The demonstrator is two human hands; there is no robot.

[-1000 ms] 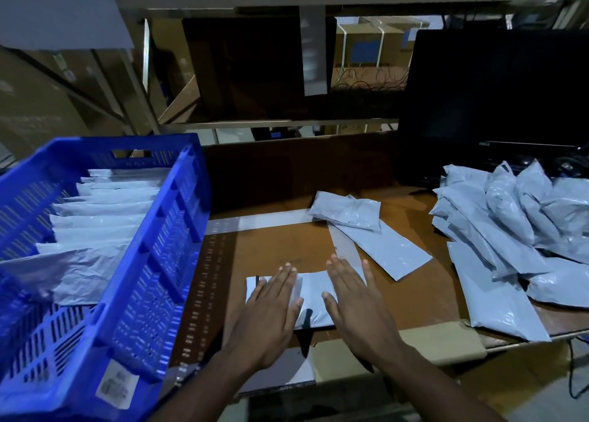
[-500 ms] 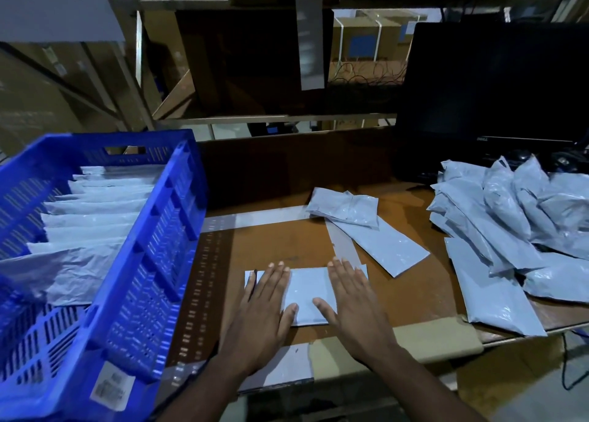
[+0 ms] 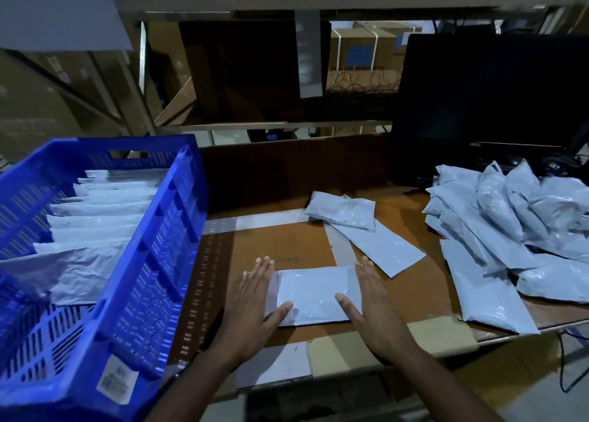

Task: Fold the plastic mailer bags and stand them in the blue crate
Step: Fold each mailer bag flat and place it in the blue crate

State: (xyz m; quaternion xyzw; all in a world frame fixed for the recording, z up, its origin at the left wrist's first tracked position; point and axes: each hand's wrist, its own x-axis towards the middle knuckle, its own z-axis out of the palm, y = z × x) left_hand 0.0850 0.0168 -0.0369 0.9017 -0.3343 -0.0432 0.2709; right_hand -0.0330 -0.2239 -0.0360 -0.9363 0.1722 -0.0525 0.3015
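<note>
At the far left we are seeing the blue crate [image 3: 153, 262] sitting on the left end of the table [image 3: 287, 240], its near end tilting toward us. A row of folded mailers [image 3: 95, 217] is standing on edge inside it, running from the far wall toward the middle; the nearest one [image 3: 63, 275] is leaning over, crumpled. A white label [image 3: 117, 380] is sticking to the crate's near right corner.

Moving right, we are watching the left hand [image 3: 251, 307] lying flat on the table, fingers straight and close together, thumb spread out and pressing on the near left corner of the folded mailer bag [image 3: 315, 294]. This bag is lying flat near the table's near edge, between the two hands. The right hand [image 3: 373, 307] is pressing along the bag's right edge, fingers straight and together, thumb resting on the bag's near right part. Neither hand is gripping anything.

Just beyond, a flat mailer [image 3: 382, 249] is lying diagonally, with a puffier one [image 3: 344, 211] resting across its far end.

At the right, a heap of unfolded mailers [image 3: 510, 224] is covering the table's right end, one of them [image 3: 487, 297] overhanging the near edge. A dark monitor [image 3: 490, 96] is standing behind the heap.
</note>
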